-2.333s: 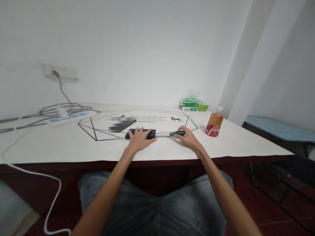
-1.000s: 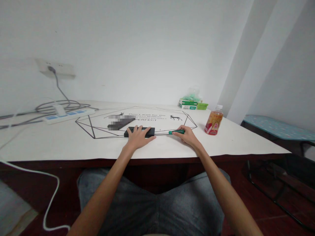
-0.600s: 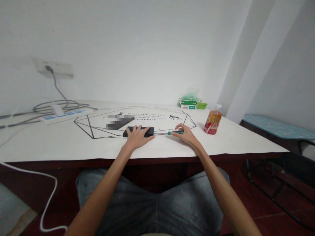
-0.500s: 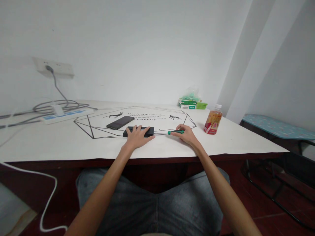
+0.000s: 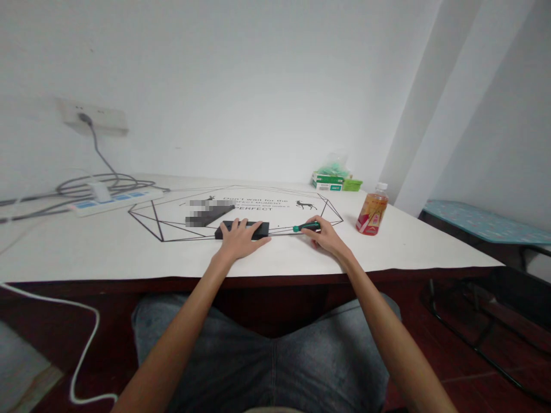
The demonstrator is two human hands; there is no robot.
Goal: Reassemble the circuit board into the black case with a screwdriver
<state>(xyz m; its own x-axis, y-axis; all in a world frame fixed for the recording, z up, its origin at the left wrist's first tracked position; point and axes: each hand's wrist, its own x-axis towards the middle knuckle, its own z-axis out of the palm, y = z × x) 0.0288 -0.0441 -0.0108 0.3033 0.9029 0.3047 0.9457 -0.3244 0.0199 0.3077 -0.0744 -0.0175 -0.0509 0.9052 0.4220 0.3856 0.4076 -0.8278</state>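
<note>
My left hand (image 5: 239,241) lies over a black oblong case (image 5: 260,230) on the white table. Its fingers are spread across the top, and the thumb points out to the right. My right hand (image 5: 325,232) is closed around the green-and-black handle of a screwdriver (image 5: 307,227), just above the table to the right of the case. The handle's green end points left, towards the case. Whether a shaft shows against the printed lines, I cannot tell. Behind the left hand lies a dark phone (image 5: 217,214), partly blurred out.
A drink bottle (image 5: 372,212) with a white cap stands upright at the right. Green-and-white boxes (image 5: 328,182) sit at the back by the wall. On the left are a white power strip (image 5: 118,202) and looped grey cables. The table's front edge (image 5: 275,277) runs below my wrists.
The screwdriver handle has tilted slightly in my right hand, its right end a little higher. My left hand and the case have stayed in place.
</note>
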